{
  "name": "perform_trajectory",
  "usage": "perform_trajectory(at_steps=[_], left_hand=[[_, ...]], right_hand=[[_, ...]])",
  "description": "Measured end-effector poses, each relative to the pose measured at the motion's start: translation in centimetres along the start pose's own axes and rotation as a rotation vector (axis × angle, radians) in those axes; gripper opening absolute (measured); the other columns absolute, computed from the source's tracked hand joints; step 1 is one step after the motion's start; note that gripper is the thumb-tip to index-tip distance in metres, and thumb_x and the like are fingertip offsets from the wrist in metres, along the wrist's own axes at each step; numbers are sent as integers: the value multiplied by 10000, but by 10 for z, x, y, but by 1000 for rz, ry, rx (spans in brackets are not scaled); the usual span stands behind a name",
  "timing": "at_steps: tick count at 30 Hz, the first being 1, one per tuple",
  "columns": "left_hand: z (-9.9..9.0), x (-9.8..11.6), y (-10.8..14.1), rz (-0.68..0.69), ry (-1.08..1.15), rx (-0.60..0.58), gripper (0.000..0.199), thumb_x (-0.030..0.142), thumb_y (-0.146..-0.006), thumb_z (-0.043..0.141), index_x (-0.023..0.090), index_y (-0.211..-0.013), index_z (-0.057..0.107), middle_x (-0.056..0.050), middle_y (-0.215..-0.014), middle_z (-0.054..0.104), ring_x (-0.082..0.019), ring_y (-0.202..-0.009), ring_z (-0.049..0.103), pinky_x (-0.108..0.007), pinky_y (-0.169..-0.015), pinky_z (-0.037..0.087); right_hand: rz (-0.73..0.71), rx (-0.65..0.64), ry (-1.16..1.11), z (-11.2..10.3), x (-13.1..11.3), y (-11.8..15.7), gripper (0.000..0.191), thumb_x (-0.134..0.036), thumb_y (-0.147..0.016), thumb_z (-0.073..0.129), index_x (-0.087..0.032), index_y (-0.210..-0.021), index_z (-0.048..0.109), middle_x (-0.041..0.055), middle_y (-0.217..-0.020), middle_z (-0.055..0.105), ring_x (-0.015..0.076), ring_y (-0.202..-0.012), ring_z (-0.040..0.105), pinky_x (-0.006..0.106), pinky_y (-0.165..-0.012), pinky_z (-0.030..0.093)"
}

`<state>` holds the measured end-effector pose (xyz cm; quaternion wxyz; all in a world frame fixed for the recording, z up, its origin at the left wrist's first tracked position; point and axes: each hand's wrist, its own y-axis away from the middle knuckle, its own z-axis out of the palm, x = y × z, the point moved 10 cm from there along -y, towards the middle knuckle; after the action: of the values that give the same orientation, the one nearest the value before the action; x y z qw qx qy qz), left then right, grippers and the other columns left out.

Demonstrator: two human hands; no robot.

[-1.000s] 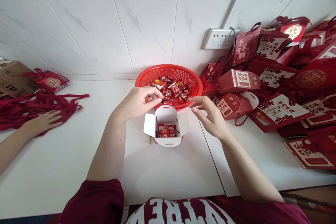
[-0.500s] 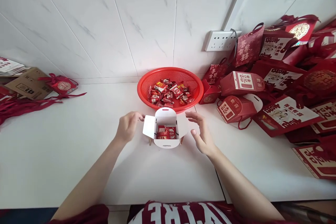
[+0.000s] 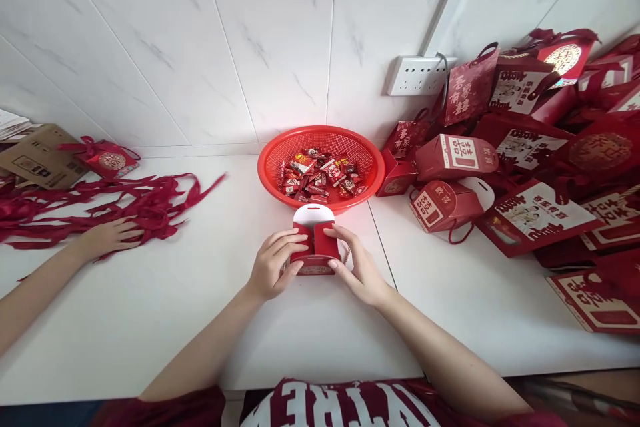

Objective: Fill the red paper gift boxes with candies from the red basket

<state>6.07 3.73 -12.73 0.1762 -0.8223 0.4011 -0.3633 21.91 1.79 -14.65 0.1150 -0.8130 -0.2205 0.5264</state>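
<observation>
A small red gift box stands on the white table in front of me. Its two red side flaps are folded inward over the opening, and the back flap stands up with its white inside showing. My left hand grips the box's left side, fingers on the left flap and thumb at the front. On the other side my right hand holds it the same way, fingertips on the right flap. The flaps hide most of the inside. Just behind the box is a red plastic basket with wrapped candies.
At left, another person's hand lies on a heap of dark red ribbons. Behind it are a cardboard piece and a red box. Many red gift boxes crowd the right side, below a power strip.
Both my hands have closed in on the box, and its side flaps have folded inward. Another person's hand has appeared at left, and the ribbons there have spread to the right.
</observation>
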Motion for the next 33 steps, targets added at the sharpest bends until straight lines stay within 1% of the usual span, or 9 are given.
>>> perform_trajectory(at_steps=[4,7,10,12,15,22,25,28,33], left_hand=[[-1,-6,0,-62,46,65,274,187,-897,513,219,-1155,602,-87,-1190,664,-276,-1224,541,-478,-1021,467],[0,-7,2,-99,83,97,353,188,-899,515,229,-1248,547,-101,-1230,630,-275,-1230,535,-496,-1046,456],[2,-12,4,-154,156,122,420,228,-915,501,224,-1334,480,-141,-1401,495,-296,-1315,473,-529,-1092,421],[5,-14,5,-162,229,121,501,262,-930,479,215,-1422,394,-162,-1524,345,-322,-1416,350,-549,-1124,387],[9,-12,5,-137,289,87,573,302,-950,436,215,-1499,296,-154,-1598,216,-339,-1483,209,-573,-1163,327],[9,-9,8,-78,263,63,649,324,-938,434,202,-1541,225,-136,-1626,144,-354,-1499,136,-604,-1208,188],[13,-9,8,-87,301,34,678,343,-944,414,210,-1560,165,-120,-1634,125,-346,-1500,136,-590,-1218,179],[15,-11,9,-113,370,14,699,340,-944,414,204,-1565,123,-144,-1620,176,-337,-1476,233,-565,-1193,277],[11,-6,6,-66,300,0,538,306,-941,416,201,-1466,375,-137,-1542,360,-336,-1447,291,-591,-1173,288]], right_hand=[[52,119,-47,0,1,-3,427,-294,-1001,448,-275,-1416,355,124,-1351,514,248,-1280,502,477,-1075,437],[21,169,-69,1,-3,-6,406,-262,-988,435,-280,-1392,392,117,-1428,431,253,-1357,419,491,-1131,372],[45,196,-153,2,3,-8,503,-260,-958,473,-285,-1441,335,100,-1550,278,256,-1436,303,502,-1169,311],[63,178,-200,4,7,-10,600,-270,-934,500,-281,-1486,266,99,-1579,229,261,-1449,278,504,-1172,302],[68,136,-205,5,7,-10,701,-270,-898,527,-287,-1518,202,96,-1579,237,268,-1437,294,498,-1159,322],[-19,118,-140,-1,-7,-9,791,-221,-866,537,-321,-1543,139,104,-1474,325,266,-1305,420,490,-1075,420],[-20,107,-84,-3,-5,-9,661,-232,-883,546,-335,-1491,307,102,-1298,428,268,-1245,454,498,-1043,450],[-14,78,-50,-3,0,-8,386,-273,-927,543,-322,-1309,552,98,-1221,451,269,-1215,479,486,-1015,475],[10,18,-51,1,9,-8,245,-331,-977,500,-280,-1158,657,113,-1361,428,282,-1288,456,454,-963,508]])
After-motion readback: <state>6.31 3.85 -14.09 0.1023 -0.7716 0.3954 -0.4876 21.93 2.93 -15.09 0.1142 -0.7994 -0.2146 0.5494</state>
